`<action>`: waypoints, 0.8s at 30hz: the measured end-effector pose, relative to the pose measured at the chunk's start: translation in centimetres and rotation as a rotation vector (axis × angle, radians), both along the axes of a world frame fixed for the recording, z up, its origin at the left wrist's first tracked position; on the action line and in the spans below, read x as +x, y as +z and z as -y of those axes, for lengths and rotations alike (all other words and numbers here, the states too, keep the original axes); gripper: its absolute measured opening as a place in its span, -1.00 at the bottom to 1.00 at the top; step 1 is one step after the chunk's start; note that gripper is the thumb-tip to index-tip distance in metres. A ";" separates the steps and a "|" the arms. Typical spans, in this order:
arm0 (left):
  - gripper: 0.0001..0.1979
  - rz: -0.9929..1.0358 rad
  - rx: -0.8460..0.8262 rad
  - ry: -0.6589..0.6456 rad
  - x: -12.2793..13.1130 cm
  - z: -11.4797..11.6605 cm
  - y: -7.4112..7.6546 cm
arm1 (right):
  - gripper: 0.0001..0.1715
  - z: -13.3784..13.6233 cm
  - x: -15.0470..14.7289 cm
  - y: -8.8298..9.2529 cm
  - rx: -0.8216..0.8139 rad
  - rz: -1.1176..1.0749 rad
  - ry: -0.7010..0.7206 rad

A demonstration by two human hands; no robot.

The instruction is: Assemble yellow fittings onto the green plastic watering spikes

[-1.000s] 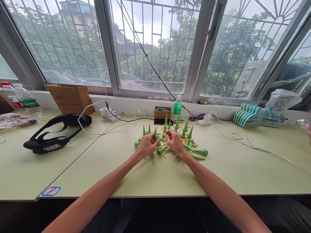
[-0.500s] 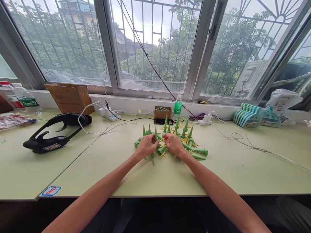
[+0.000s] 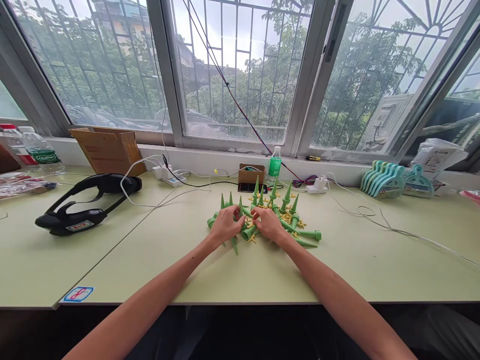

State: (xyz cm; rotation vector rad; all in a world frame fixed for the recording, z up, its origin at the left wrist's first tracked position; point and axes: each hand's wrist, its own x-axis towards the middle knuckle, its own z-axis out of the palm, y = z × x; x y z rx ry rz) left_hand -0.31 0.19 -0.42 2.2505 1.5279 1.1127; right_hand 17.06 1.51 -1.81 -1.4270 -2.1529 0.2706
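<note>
Several window panes [image 3: 240, 75] fill the upper half of the view, with metal bars and trees beyond the glass. Below them runs a pale green table [image 3: 337, 270], a seam crossing it on the left. Near its middle, around and beyond the person's hands, is a spread of green spikes [image 3: 287, 197], several standing points up, others lying on their sides, one with its round open end showing. Well to the left of them rests a black headset [image 3: 75, 220], and behind that a cardboard box [image 3: 108, 150]. Towards the right end is a row of turquoise hangers [image 3: 382, 180].

Both hands reach into the spread, close together but apart. The left hand [image 3: 226, 223] grasps one upright spike [image 3: 241, 202] between thumb and fingers, its tip rising above them. The right hand [image 3: 268, 223] has thumb and fingertips drawn together near it; whether anything is pinched there I cannot tell. Behind the spread sit a small open box [image 3: 251, 175] and, just beside it, a bottle with a green band [image 3: 275, 164]. Smallest are the yellow pieces [image 3: 288, 218], strewn among the spikes and thickest beyond the right hand
</note>
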 end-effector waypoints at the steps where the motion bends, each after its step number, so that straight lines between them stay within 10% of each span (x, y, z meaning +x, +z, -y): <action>1: -0.79 0.002 0.000 0.006 0.0 0.0 0.0 | -0.74 0.0 0.0 0.0 -0.002 0.002 -0.002; 24: -0.78 0.115 -0.033 0.071 0.0 0.1 0.0 | -0.77 -0.2 -0.1 -0.1 -0.019 -0.013 0.000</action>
